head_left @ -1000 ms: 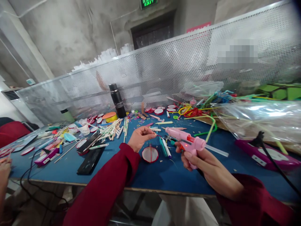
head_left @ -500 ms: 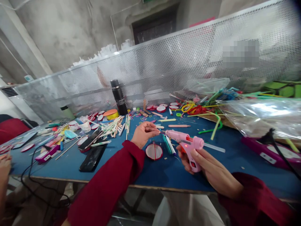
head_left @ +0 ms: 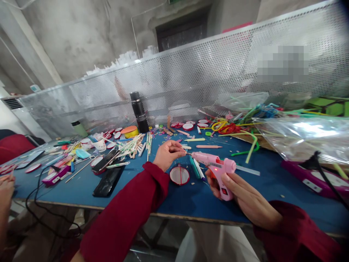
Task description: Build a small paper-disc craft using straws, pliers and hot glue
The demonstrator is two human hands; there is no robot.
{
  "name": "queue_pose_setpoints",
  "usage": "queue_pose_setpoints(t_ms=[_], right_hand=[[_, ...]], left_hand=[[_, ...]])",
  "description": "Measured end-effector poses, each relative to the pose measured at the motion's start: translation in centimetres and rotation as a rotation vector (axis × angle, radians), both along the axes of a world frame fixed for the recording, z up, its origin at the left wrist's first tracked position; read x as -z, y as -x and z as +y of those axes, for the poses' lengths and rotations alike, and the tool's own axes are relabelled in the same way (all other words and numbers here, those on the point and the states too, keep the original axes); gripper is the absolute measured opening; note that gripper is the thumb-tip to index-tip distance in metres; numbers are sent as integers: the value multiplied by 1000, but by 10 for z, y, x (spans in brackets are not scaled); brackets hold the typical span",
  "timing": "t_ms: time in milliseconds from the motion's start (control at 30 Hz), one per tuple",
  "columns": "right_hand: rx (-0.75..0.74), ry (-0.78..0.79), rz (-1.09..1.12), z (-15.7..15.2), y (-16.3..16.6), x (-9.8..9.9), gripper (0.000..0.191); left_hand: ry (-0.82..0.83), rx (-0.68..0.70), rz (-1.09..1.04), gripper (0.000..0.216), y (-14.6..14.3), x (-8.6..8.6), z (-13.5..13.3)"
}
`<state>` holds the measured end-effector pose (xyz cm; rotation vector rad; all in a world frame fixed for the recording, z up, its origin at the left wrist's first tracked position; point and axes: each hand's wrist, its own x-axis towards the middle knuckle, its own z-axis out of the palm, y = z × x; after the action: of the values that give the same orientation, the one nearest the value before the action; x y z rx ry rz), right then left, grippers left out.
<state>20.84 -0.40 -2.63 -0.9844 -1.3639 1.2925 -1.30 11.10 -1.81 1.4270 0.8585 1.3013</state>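
A pink hot glue gun (head_left: 222, 178), its small light glowing orange, is gripped by my right hand (head_left: 240, 189). From its back sticks a clear glue stick (head_left: 248, 170), and its nozzle points left. Right at that nozzle, my left hand (head_left: 169, 154) pinches with thumb and forefinger; what lies between the fingertips is too small to make out. Below the left hand a round red-rimmed disc (head_left: 179, 175) with a red line across it lies on the blue table (head_left: 188, 203). Teal and white marker pens (head_left: 197, 169) lie beneath the glue gun.
Two dark phones (head_left: 109, 181), a heap of wooden sticks (head_left: 133, 147) and a black bottle (head_left: 139, 112) are on the left. Pipe cleaners (head_left: 226, 127), plastic bags (head_left: 302, 138) and a purple power strip (head_left: 311, 180) fill the right. Another person's hand (head_left: 5, 187) is at far left.
The view has shifted very slightly. Both hands and the glue gun keep almost the same pose, with the nozzle still at my left fingertips.
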Motion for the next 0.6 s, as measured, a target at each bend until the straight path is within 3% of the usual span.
queue_pose_setpoints(t_ms=[600], right_hand=[[64,-3,45,-6,6,-1,46]], left_hand=[[-11,23,2,43,0,-2,-1]])
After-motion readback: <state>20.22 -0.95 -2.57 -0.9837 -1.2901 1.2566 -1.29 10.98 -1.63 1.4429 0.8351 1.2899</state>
